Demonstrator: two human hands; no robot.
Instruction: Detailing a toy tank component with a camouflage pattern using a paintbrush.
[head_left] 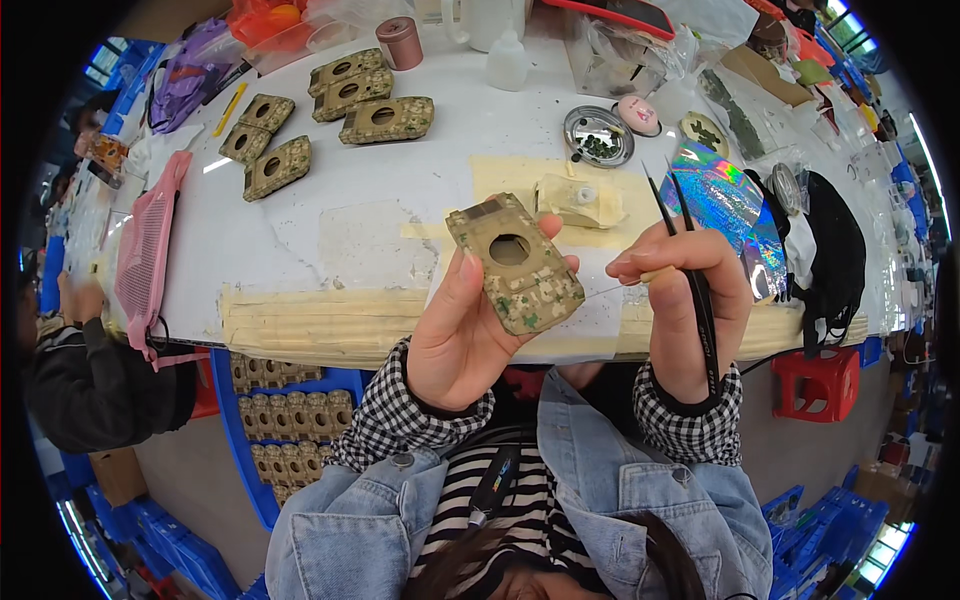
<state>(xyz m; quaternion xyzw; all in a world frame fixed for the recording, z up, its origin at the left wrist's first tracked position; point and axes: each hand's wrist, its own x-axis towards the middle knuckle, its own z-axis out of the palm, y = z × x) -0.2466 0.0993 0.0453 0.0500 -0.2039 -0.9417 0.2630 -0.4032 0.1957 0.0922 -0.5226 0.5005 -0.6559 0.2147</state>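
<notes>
My left hand [455, 325] is closed around a camouflage-painted model tank hull [537, 285], tilted up over the table's near edge. The hull has a round hole in its top and a dark grille at one end. In my right hand [700, 290] a pair of black tweezers [697, 300] rests, tips up and apart, with nothing between them. The thumb and forefinger of that hand also pinch a thin needle-like tool [618, 289] with a tan end. Its point reaches the hull's right edge; whether it touches I cannot tell. Behind the hull sits a beige block [580, 202] wrapped in tape.
Several similar hulls [386, 120] lie at the back left. A round metal dish [598, 137] holds small dark green parts, near a holographic sheet [715, 205]. A pink mesh pouch [152, 250] lies left. Below the table, a blue tray [245, 440] carries more hulls. Another person sits far left.
</notes>
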